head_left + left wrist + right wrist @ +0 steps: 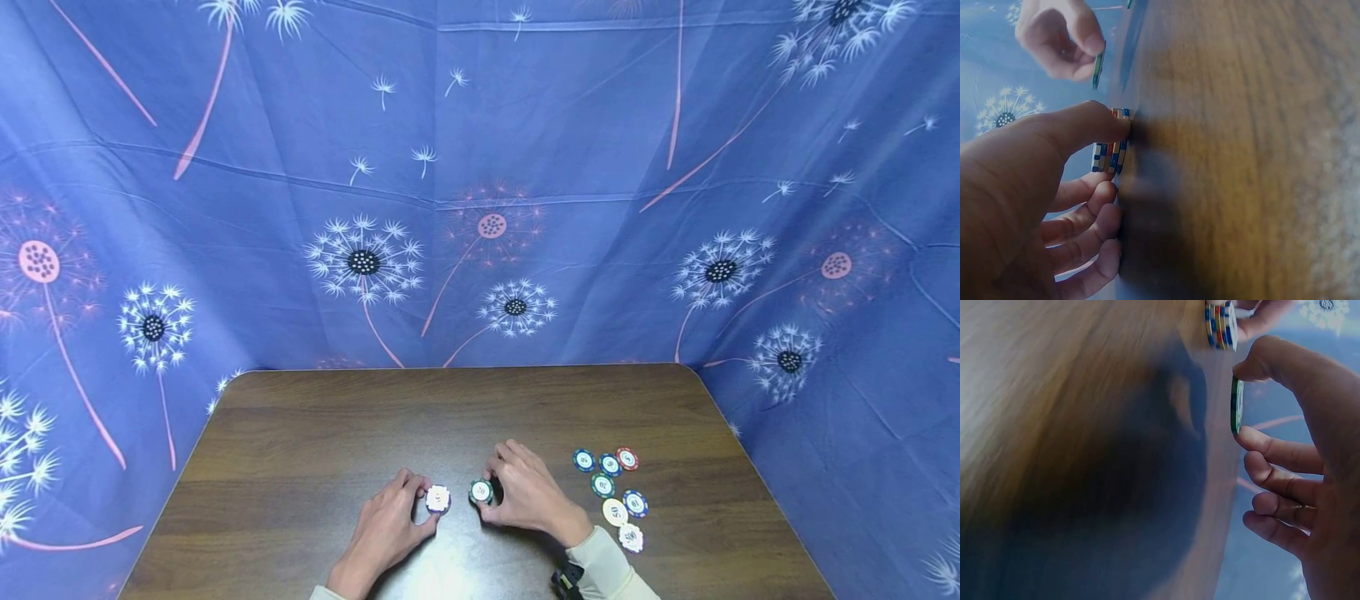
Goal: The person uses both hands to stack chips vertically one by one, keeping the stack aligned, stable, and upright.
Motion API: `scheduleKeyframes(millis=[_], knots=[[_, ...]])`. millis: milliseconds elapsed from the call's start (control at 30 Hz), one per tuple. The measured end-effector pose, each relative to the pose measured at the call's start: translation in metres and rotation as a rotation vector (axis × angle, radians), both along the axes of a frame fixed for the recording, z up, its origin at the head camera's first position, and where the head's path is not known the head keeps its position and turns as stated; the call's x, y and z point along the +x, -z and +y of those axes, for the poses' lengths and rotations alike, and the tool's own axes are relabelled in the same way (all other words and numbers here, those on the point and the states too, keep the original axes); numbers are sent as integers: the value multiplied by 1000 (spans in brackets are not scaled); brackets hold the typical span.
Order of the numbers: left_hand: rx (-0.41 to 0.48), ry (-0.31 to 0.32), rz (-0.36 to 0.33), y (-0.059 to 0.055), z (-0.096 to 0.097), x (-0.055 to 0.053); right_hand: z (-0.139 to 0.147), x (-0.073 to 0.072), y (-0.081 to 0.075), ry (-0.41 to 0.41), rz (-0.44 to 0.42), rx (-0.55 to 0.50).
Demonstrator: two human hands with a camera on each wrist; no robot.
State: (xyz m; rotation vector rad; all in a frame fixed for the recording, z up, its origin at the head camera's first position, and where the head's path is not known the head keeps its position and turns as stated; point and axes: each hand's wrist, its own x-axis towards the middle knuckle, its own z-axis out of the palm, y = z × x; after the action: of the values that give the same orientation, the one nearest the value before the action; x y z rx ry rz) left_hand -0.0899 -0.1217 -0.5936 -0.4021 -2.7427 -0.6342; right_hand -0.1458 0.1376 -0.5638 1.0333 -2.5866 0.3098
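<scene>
A short stack of poker chips [438, 499] with a white one on top stands on the table, and my left hand [386, 523] grips its sides between thumb and forefinger. Blue, red and pale edges show along the stack [1109, 157] in the left wrist view. Just to the right, my right hand [531, 492] pinches a green poker chip [481, 492] by its rim. The right wrist view shows this green chip [1237, 405] held up off the wooden surface, apart from the stack [1221, 326]. The other right fingers are loosely bent.
Right of my right hand, several loose chips lie on the wooden table [315, 433], among them a red chip [627, 458], a green chip [602, 485], a yellowish chip [615, 512] and a white chip [631, 537]. A blue dandelion-print cloth [600, 125] hangs behind the table.
</scene>
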Motion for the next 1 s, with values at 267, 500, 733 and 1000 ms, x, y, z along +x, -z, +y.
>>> scheduleKeyframes(millis=[267, 500, 733, 1000], knots=[[-6, -3, -28, -1, -1, 0, -30, -3, -2, -47, -44, 47], [-5, -2, -59, -2, -1, 0, -47, -3, -4, -60, -72, 80], [-8, 4, -59, 0, -1, -1, -50, 0, -3, -54, -115, 93], [-3, 4, -32, 0, -2, -1, -41, 1, -7, -43, -184, 58]])
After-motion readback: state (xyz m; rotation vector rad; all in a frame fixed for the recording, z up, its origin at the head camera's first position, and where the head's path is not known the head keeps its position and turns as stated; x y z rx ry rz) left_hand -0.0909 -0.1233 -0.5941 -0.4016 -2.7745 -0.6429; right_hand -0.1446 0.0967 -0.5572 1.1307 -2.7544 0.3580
